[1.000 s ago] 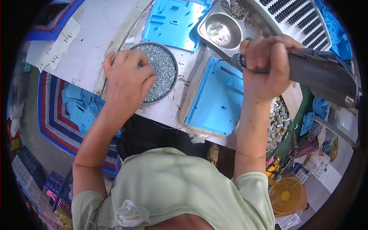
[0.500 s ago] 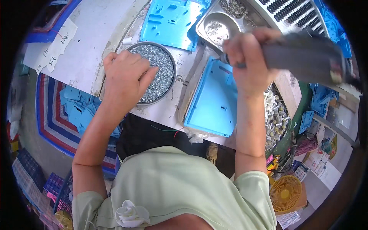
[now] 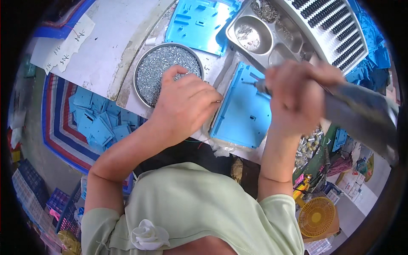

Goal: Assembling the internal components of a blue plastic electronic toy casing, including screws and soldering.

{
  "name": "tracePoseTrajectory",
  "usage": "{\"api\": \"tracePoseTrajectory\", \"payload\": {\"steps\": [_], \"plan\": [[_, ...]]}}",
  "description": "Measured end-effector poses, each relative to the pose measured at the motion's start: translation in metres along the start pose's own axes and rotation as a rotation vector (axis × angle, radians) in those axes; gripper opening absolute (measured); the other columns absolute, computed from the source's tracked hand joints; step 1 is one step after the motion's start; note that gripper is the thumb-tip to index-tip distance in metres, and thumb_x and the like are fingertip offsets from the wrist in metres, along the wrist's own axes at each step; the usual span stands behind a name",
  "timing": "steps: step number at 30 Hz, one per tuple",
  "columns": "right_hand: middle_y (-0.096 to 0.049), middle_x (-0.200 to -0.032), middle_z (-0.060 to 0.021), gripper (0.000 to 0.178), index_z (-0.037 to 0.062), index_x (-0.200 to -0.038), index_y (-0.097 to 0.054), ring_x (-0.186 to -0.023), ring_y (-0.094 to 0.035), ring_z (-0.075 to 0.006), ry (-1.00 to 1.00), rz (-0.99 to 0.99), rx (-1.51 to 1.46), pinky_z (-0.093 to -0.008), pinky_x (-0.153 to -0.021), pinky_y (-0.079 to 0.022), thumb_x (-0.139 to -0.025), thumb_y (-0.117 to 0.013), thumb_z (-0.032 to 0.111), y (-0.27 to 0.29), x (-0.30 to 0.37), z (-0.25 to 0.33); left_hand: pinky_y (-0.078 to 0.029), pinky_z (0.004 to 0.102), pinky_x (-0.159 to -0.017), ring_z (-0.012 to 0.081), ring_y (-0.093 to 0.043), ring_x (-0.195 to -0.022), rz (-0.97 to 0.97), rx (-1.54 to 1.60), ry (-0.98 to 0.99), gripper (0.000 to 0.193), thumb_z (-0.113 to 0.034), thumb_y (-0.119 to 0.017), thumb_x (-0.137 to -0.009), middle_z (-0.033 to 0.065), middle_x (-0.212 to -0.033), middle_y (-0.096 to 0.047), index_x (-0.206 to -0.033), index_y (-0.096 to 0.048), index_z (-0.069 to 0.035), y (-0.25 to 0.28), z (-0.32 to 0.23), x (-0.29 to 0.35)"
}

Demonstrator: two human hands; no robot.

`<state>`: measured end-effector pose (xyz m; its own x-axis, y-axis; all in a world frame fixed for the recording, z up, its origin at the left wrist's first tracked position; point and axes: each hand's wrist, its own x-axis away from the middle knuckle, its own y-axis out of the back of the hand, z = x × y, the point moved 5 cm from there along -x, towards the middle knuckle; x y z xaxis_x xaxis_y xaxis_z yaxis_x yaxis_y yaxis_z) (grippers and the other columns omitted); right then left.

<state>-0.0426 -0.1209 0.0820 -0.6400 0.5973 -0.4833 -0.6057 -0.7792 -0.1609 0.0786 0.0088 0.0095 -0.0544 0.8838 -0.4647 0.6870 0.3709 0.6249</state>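
Note:
My left hand [image 3: 187,104] is closed, thumb and fingers pressed together near the left edge of a blue plastic panel [image 3: 240,119]. A tiny dark bit shows at its fingertips, too small to name. Behind that hand stands a round metal bowl [image 3: 135,80] filled with small silvery screws [image 3: 155,63]. My right hand [image 3: 297,95], smeared by motion, grips a dark grey electric screwdriver [image 3: 359,104]. The tool lies nearly level, its thin bit pointing left above the panel's upper part. The panel rests on a wrapped block at the table's front.
Another blue panel [image 3: 199,21] lies beyond the bowl. A metal compartment tray [image 3: 265,51] with small parts and a white rack [image 3: 361,51] of black pieces stand far right. Blue pieces [image 3: 100,127] fill a striped bag at left. A yellow fan [image 3: 316,216] is lower right.
My left hand has left the bowl and moved right, to the panel's left edge. My right hand has brought the screwdriver lower, its bit now over the panel.

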Motion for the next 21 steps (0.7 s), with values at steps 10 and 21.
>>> {"api": "tracePoseTrajectory", "payload": {"steps": [10,21], "plan": [[-0.050,-0.068,-0.0001,0.026,0.0090,-0.120,-0.050,-0.056,-0.047,-0.0139,-0.076,0.048,-0.074,-0.0336,-0.057,-0.043,-0.103,-0.061,0.026,-0.034,0.026,0.025,-0.036,0.0436,-0.098,0.0187,-0.064,-0.082,-0.065,0.037,-0.006,0.022,-0.006,-0.083,-0.073,-0.0017,-0.086,-0.069,-0.089,-0.069,-0.013,0.001,-0.008,0.007],[-0.049,-0.068,-0.0001,0.024,0.0099,-0.122,-0.053,-0.057,-0.045,-0.0143,-0.053,0.060,-0.077,-0.0344,-0.062,-0.042,-0.104,-0.058,0.024,-0.042,0.031,0.031,-0.036,0.0435,-0.095,0.0191,-0.061,-0.077,-0.131,0.054,-0.062,0.023,-0.008,-0.085,-0.069,-0.0016,-0.079,-0.064,-0.084,-0.068,-0.013,0.006,-0.013,0.011]]}}
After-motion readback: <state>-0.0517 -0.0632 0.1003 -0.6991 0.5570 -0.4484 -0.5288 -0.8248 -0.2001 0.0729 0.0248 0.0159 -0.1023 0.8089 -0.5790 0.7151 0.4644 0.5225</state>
